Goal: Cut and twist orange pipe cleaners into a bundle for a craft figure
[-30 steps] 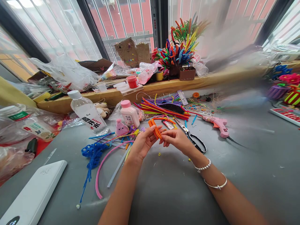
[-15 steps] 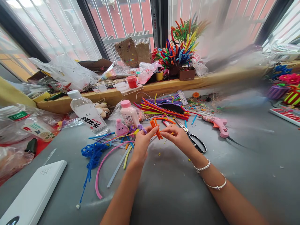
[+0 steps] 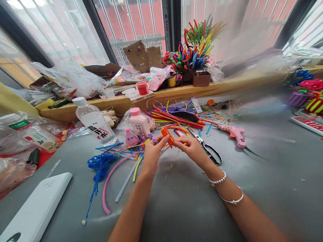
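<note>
An orange folded pipe-cleaner bundle [image 3: 167, 136] is held between my two hands above the grey table. My left hand [image 3: 152, 151] pinches its left side between thumb and fingers. At its lower right edge, my right hand [image 3: 191, 148] has thumb and fingertips closed on it. Black-handled scissors [image 3: 213, 153] lie open beside my right hand. Left of my left hand are a pink knitted figure [image 3: 130, 137], a blue yarn-like tangle [image 3: 101, 166] and a curved pink pipe cleaner [image 3: 107, 181].
Behind are a water bottle [image 3: 96, 122], a pink-capped bottle [image 3: 139, 122] and many coloured pipe cleaners [image 3: 174, 117]. A pink glue gun [image 3: 236, 134] lies to the right, a white power bank [image 3: 37, 208] at the front left.
The orange bundle has tilted, its top leaning further left. My right hand's fingers have shifted slightly along its edge; my left hand has barely moved.
</note>
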The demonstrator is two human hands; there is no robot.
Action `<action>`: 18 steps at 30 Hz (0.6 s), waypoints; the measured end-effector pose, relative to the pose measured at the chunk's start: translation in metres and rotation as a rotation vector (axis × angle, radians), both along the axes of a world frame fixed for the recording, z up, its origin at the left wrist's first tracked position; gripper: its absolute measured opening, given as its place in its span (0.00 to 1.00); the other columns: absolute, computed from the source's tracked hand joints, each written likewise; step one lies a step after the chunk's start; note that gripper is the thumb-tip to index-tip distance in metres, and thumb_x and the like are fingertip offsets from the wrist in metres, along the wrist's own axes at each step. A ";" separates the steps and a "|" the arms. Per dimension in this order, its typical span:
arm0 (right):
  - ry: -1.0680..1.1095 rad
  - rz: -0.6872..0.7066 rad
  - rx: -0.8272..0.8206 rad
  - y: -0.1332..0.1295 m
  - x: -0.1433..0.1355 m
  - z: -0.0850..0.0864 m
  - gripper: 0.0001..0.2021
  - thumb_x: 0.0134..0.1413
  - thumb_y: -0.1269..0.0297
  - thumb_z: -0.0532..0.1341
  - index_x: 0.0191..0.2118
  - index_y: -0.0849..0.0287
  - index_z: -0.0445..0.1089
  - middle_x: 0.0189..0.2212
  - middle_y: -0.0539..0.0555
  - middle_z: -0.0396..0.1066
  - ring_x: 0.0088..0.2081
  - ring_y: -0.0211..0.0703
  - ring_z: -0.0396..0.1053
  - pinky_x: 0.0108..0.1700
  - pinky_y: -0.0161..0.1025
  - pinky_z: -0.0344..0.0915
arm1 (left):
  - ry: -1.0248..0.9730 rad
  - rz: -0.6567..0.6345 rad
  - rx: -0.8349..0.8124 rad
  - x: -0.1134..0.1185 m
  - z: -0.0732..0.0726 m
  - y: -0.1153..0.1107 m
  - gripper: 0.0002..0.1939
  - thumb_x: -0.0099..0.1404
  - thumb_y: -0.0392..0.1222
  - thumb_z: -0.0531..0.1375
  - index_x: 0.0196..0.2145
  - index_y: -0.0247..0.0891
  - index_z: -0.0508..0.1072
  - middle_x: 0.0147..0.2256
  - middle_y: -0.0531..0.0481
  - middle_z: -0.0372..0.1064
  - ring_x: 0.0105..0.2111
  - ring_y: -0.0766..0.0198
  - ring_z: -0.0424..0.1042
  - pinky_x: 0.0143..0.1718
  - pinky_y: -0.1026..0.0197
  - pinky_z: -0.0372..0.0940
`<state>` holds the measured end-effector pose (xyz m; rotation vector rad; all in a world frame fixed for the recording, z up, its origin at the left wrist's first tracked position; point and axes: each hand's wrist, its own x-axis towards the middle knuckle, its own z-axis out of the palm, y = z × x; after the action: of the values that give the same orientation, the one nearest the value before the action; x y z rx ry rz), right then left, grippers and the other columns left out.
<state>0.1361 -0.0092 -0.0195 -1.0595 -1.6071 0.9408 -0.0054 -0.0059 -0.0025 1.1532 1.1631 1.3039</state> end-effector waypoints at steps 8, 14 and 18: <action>0.196 -0.092 -0.142 0.007 0.003 -0.008 0.13 0.47 0.55 0.56 0.30 0.60 0.71 0.27 0.53 0.71 0.25 0.37 0.62 0.26 0.34 0.60 | 0.271 -0.013 -0.006 -0.015 0.000 0.008 0.11 0.45 0.47 0.63 0.23 0.35 0.75 0.24 0.50 0.72 0.29 0.62 0.68 0.32 0.65 0.59; 0.247 -0.092 -0.165 0.008 0.006 -0.008 0.13 0.46 0.55 0.57 0.28 0.61 0.71 0.26 0.53 0.70 0.23 0.35 0.60 0.25 0.33 0.60 | 0.155 -0.153 -0.159 -0.013 0.002 0.006 0.13 0.46 0.48 0.62 0.23 0.35 0.76 0.25 0.49 0.73 0.28 0.63 0.69 0.32 0.65 0.62; 0.192 -0.085 -0.155 0.007 0.004 -0.008 0.13 0.46 0.55 0.57 0.28 0.60 0.71 0.25 0.53 0.70 0.24 0.35 0.61 0.26 0.33 0.60 | 0.108 -0.136 -0.161 -0.012 0.006 0.004 0.13 0.44 0.47 0.64 0.25 0.33 0.75 0.27 0.47 0.72 0.30 0.63 0.69 0.35 0.63 0.63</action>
<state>0.1405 -0.0018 -0.0279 -1.0986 -1.3396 1.0886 -0.0169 -0.0015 0.0032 1.1741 1.2224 1.0367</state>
